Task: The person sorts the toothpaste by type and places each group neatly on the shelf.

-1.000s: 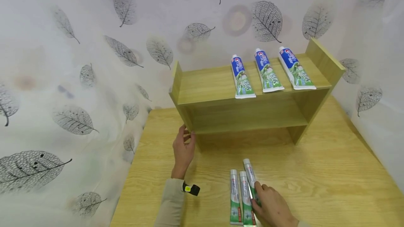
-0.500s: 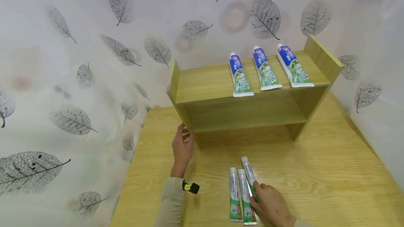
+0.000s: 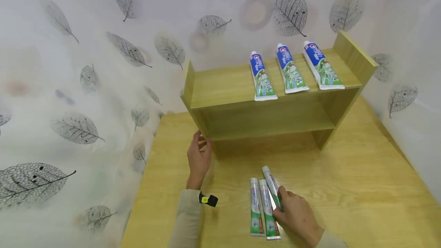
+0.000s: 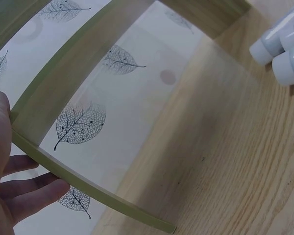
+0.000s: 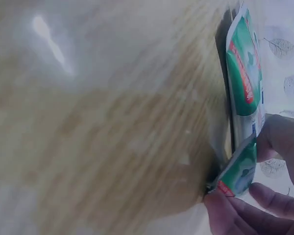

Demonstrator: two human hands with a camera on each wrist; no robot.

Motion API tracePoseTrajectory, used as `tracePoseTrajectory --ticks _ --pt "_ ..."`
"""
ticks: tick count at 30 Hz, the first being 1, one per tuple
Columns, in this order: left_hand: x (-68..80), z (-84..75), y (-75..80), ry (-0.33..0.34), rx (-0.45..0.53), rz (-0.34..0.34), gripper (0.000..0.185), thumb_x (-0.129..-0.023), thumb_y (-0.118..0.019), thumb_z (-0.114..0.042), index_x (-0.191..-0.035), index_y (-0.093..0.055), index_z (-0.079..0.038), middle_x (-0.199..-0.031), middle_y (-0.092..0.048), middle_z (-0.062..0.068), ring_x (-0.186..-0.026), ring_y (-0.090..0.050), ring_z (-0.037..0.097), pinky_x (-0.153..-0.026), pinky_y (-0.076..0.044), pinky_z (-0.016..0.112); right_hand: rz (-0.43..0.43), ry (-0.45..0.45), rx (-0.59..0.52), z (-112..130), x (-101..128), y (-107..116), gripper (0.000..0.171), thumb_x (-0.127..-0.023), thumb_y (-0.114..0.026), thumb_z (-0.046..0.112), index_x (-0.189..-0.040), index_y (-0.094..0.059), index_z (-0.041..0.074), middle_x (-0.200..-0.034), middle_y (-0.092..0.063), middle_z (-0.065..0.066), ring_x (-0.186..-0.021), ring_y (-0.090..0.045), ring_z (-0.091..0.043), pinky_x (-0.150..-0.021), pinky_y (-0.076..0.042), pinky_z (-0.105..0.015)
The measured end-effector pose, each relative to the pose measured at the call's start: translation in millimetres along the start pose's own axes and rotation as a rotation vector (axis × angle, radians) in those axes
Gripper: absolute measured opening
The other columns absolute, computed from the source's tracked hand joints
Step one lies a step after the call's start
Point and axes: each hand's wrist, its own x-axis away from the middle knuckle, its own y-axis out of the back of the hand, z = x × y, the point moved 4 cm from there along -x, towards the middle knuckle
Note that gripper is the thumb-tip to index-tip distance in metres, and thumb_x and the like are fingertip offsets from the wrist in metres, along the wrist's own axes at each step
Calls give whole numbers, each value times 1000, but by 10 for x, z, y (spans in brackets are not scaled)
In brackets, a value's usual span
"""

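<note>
In the head view my left hand point(image 3: 200, 160) holds the left side panel of a small wooden shelf point(image 3: 225, 104). The left wrist view shows the thumb at the panel's front edge and the fingers point(image 4: 36, 198) round its outer side. My right hand point(image 3: 298, 213) pinches the green lower end of a silver-and-green toothpaste tube point(image 3: 271, 180), which lies aslant with its white cap pointing away. Two matching tubes, a left one point(image 3: 255, 206) and a middle one point(image 3: 268, 208), lie side by side just left of it. In the right wrist view thumb and fingers grip the held tube's crimped end point(image 5: 240, 171).
On the shelf's top board lie three blue-and-green toothpaste tubes, a left one point(image 3: 263, 79), a middle one point(image 3: 291, 72) and a right one point(image 3: 323, 68), caps towards the wall. Leaf-patterned sheeting point(image 3: 103, 98) surrounds the wooden table point(image 3: 372, 186) at the back and sides.
The head view has tilted slightly, so everything sits a little higher in it. The tube in my right hand leans slightly more to the left; my left hand stays on the shelf.
</note>
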Motion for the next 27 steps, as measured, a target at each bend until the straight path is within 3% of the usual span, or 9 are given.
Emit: tracePoseTrajectory --ticks 7,12,16,21,27 --pt "-92 -37 3 -3 25 1 42 -108 -63 -16 -148 -62 -5 -110 -75 25 -99 -82 47 -72 -71 49 -96 21 4 -33 -65 79 42 -72 -91 10 -107 -69 7 -72 -60 4 -58 -41 -3 -48 -32 -19" --pt "-60 -11 9 7 25 8 42 -108 -63 -17 -148 -62 -5 -111 -74 25 -100 -81 48 -73 -71 50 -209 72 33 -73 -53 156 46 -68 -95 9 -107 -73 8 -72 -65 5 -56 -39 1 -45 -31 -16" --pt "-25 4 7 31 15 11 41 -108 -63 -18 -147 -62 -5 -111 -75 25 -101 -81 47 -74 -71 49 -303 133 61 -100 -44 242 49 -63 -100 10 -105 -74 9 -75 -72 1 -55 -46 3 -45 -34 -13" --pt "-7 11 -6 51 19 13 41 -107 -64 -17 -147 -63 -7 -111 -75 23 -102 -82 46 -75 -71 49 -441 242 88 -104 -70 451 43 -60 -98 8 -98 -77 8 -73 -73 1 -55 -50 5 -43 -38 -9" --pt "-4 20 -9 35 17 17 41 -107 -63 -16 -147 -62 -8 -112 -75 24 -102 -82 46 -74 -71 48 -524 306 59 -70 -132 757 29 -68 -85 8 -96 -79 3 -75 -77 -8 -51 -59 -4 -41 -44 -13"
